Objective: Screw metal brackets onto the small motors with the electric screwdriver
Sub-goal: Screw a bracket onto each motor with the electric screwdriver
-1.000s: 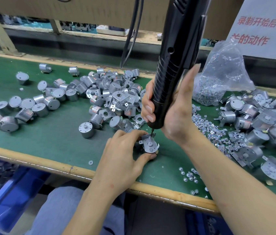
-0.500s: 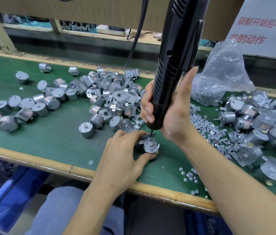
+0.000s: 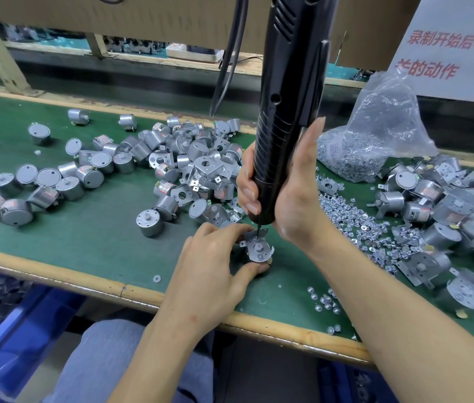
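Observation:
A small silver motor with a metal bracket on top stands on the green mat near the front edge. My left hand grips it from the left, thumb at its front and fingers behind. My right hand wraps round the lower end of the black electric screwdriver, which stands nearly upright. Its bit touches the bracket's rear part. The motor body under the bracket is mostly hidden by my fingers.
A pile of motors and loose brackets lies behind my left hand, with more bare motors to the left. At the right are a clear bag of screws, scattered screws and bracketed motors. A blue bin sits below the table edge.
The screwdriver has straightened a little toward upright with its bit still on the bracket. My left hand and the motor stay in place.

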Demonstrator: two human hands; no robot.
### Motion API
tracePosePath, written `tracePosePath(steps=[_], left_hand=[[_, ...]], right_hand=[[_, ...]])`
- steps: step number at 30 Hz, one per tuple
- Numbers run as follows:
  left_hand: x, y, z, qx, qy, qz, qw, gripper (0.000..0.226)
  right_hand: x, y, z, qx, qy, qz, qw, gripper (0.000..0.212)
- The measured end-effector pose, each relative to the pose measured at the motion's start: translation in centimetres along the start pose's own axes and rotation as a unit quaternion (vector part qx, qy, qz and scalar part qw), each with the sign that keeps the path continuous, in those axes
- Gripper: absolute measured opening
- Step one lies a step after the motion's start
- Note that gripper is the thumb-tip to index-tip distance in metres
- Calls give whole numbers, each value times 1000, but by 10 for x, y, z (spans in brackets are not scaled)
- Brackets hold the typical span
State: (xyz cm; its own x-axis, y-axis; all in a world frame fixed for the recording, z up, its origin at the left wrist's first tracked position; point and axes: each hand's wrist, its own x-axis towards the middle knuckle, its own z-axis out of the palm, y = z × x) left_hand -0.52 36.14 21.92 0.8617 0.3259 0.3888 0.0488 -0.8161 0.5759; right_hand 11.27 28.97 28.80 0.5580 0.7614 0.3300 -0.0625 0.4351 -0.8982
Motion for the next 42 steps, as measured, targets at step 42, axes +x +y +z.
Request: tracePosePath(steps=[42], left_hand=[[-2, 5, -2, -16, 91, 41, 995, 43]], right_hand=[[1, -21, -41, -93, 126, -38, 987, 75]])
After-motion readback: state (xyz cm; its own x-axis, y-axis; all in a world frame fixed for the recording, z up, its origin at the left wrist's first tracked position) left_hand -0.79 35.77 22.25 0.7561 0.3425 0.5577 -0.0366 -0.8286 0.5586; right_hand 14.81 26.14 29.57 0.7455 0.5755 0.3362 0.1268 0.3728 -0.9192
